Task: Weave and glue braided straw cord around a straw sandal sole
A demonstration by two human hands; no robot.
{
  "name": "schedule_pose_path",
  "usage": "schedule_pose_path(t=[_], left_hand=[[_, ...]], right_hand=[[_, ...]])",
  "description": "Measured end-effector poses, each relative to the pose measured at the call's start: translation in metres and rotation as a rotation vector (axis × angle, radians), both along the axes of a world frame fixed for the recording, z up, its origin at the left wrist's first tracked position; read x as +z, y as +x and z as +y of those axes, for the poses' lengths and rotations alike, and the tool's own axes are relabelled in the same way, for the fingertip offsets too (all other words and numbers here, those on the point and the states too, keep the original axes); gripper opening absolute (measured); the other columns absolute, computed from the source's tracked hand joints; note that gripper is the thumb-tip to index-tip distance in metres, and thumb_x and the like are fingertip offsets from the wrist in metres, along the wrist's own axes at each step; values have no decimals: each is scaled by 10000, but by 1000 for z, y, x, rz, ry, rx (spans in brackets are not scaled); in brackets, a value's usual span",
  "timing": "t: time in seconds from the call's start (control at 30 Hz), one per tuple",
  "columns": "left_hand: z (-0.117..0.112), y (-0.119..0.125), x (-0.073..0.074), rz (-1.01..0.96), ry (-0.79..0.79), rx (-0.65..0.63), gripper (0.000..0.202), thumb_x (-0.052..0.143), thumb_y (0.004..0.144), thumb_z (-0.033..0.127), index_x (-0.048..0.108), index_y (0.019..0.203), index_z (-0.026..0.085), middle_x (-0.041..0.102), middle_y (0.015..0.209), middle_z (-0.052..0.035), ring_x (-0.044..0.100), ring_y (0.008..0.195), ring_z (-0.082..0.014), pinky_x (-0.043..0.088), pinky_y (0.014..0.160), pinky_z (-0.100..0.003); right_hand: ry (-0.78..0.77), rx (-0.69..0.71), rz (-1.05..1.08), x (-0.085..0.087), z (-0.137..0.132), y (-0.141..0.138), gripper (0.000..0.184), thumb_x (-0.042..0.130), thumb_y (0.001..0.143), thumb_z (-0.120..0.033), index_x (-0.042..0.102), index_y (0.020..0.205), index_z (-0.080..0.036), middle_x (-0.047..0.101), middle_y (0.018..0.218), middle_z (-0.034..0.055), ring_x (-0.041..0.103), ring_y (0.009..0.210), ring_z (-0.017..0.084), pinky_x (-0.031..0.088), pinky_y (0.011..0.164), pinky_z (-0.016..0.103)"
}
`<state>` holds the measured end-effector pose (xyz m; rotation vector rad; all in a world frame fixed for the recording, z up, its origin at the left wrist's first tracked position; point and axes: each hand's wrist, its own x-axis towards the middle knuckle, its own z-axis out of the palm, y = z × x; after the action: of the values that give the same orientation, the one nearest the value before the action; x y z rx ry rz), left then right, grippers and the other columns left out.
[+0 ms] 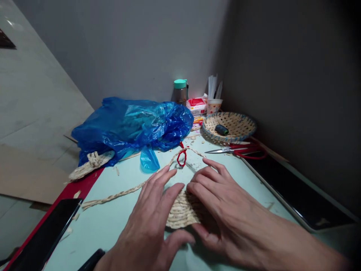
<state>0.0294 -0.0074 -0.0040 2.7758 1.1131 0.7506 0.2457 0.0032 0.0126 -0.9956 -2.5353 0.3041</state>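
A flat woven straw piece (180, 215) lies on the pale green table (113, 218) close to me. My left hand (149, 222) presses flat on its left side, fingers spread. My right hand (220, 203) lies flat over its right side, thumb under the near edge. A braided straw cord (118, 194) runs from the piece to the left. Beyond my fingertips a red loop of cord (182, 156) lies tied around another braided strand.
A blue plastic bag (132, 126) and a small straw piece (90, 163) sit at the back left. A round basket (229, 127), red-handled scissors (239, 149), a bottle (180, 91) and a cup (214, 105) stand at the back right. Black phone (42, 233) at left; dark tablet (296, 192) at right.
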Motion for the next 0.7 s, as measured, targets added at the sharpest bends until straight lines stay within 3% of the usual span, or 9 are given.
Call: schedule_pose_path(t=[0.3, 0.7], left_hand=[[-1, 1, -8, -10, -58, -8, 433, 591, 888, 161, 475, 1305, 151, 470, 1463, -201, 285, 1483, -334, 355, 1158, -532], [-2, 3, -7, -74, -26, 15, 430, 604, 861, 116, 512, 1279, 155, 546, 1185, -141, 427, 1317, -319, 352, 1129, -529]], right_hand=[[73, 29, -55, -3, -4, -4, 181, 560, 909, -267, 621, 1003, -126, 593, 971, 71, 490, 977, 250, 150, 1189, 540], [130, 30, -56, -5, -5, -3, 168, 550, 937, -254, 608, 1024, -122, 592, 966, 68, 492, 957, 246, 193, 1164, 581]])
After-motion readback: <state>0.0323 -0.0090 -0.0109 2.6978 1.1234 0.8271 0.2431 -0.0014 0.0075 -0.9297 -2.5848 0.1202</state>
